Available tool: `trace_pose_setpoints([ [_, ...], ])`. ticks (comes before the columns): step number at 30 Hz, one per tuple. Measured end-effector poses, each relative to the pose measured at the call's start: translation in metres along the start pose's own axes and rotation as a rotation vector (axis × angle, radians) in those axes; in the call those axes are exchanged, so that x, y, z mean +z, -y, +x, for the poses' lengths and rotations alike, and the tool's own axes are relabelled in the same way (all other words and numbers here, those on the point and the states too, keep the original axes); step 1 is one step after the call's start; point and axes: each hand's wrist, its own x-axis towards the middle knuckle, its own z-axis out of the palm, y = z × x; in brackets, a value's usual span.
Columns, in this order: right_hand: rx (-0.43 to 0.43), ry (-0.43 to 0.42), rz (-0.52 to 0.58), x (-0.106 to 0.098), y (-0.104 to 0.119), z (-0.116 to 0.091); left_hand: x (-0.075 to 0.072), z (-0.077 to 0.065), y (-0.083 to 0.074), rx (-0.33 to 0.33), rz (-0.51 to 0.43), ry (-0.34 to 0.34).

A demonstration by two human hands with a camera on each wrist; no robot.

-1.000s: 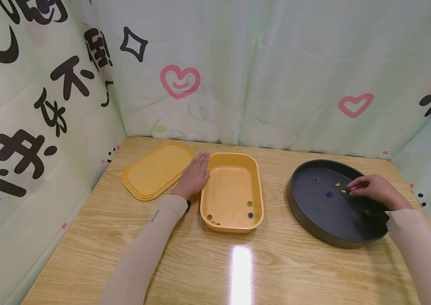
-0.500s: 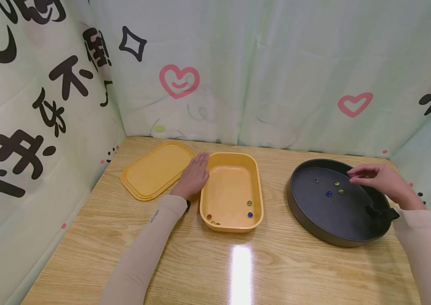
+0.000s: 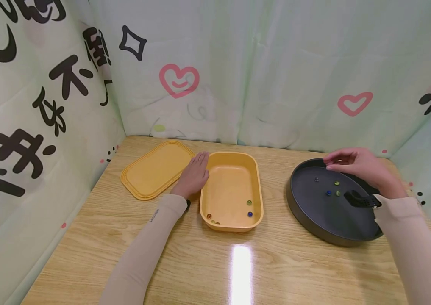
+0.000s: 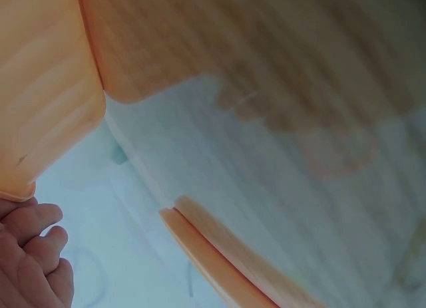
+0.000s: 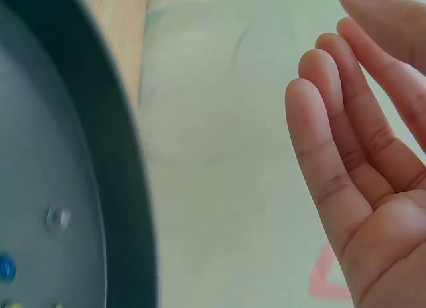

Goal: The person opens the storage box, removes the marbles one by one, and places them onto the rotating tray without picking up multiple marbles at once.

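Note:
In the head view my left hand lies with straight fingers along the left rim of a yellow rectangular container. Inside sit several glass marbles: a green marble and a blue marble at the right, amber ones in the near left corner. My right hand is raised over the back rim of a round dark pan, thumb and index close together. I cannot tell whether it holds a marble. On the pan's floor lie a clear marble, a blue marble and two green marbles.
A yellow lid lies flat left of the container, partly beside my left hand. The wooden table is bounded by a printed curtain at the back and sides. A black wrist camera on my right arm overlaps the pan.
My right hand has lifted from among the marbles in the pan and moved up, back and then left. One green marble has shifted slightly left. My left hand stays in place.

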Motion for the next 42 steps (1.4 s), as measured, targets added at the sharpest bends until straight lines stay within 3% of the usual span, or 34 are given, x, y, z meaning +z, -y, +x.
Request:
trace_pose_setpoints([
  [12,-0.118,0.090,0.121,0.034,0.042,0.036,-0.002,0.001,0.001,-0.010,0.014,0.009],
  [19,-0.231,0.195,0.117,0.058,0.060,0.059,-0.002,0.002,0.002,-0.011,0.014,-0.002],
  [26,-0.262,0.292,0.173,0.084,0.076,0.075,-0.001,0.002,0.001,-0.017,0.023,0.011],
  [34,-0.351,0.444,0.138,0.121,0.099,0.086,-0.003,0.001,0.000,-0.018,0.015,0.024],
  [42,-0.425,0.576,0.106,0.162,0.113,0.095,-0.002,0.002,0.001,-0.008,0.039,-0.011],
])
